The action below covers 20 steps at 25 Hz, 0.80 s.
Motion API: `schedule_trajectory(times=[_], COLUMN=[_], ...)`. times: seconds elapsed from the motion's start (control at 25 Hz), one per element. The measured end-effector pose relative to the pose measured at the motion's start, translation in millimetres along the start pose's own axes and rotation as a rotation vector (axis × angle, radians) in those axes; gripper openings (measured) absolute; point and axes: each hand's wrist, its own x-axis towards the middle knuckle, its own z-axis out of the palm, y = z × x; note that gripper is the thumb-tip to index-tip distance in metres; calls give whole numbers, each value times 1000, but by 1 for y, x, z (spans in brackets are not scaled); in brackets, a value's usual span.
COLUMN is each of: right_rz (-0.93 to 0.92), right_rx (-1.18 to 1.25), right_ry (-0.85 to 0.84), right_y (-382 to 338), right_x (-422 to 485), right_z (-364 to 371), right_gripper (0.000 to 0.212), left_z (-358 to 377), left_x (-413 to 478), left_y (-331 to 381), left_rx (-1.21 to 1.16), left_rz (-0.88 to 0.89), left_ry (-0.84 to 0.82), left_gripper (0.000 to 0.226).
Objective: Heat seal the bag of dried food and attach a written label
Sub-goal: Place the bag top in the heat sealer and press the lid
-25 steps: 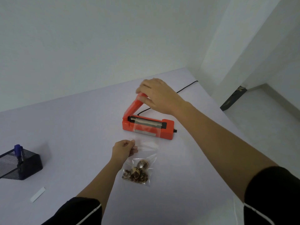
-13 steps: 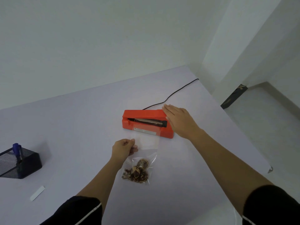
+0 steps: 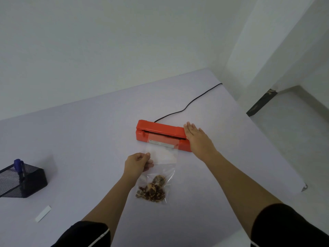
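Observation:
An orange heat sealer (image 3: 156, 130) lies on the pale table (image 3: 80, 139) with its lid down. A clear plastic bag (image 3: 162, 157) with brown dried food (image 3: 153, 189) at its bottom has its open end clamped between the sealer's jaws. My right hand (image 3: 195, 138) lies flat, palm down, on the right end of the lid. My left hand (image 3: 138, 164) pinches the bag's left edge below the sealer. A white label strip (image 3: 43, 213) lies at the front left of the table.
A black mesh holder (image 3: 23, 182) with a blue pen (image 3: 18, 166) stands at the left. The sealer's black cord (image 3: 188, 106) runs to the table's far right corner. The table's right edge drops to the floor.
My right hand has swung the raised sealer lid down onto the bag's open end and now rests flat on it. My left hand has kept its hold on the bag.

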Motion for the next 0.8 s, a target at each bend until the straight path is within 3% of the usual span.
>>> schedule_trajectory(times=[0.8], right_rz=[-41], right_rx=[41], right_ry=[-22], right_y=[9], right_x=[7], right_z=[-4], right_gripper=[50], left_z=[-2], left_x=[5], left_y=[-4], left_rx=[-18], left_rz=[-13], left_ry=[-16], left_gripper=[23])
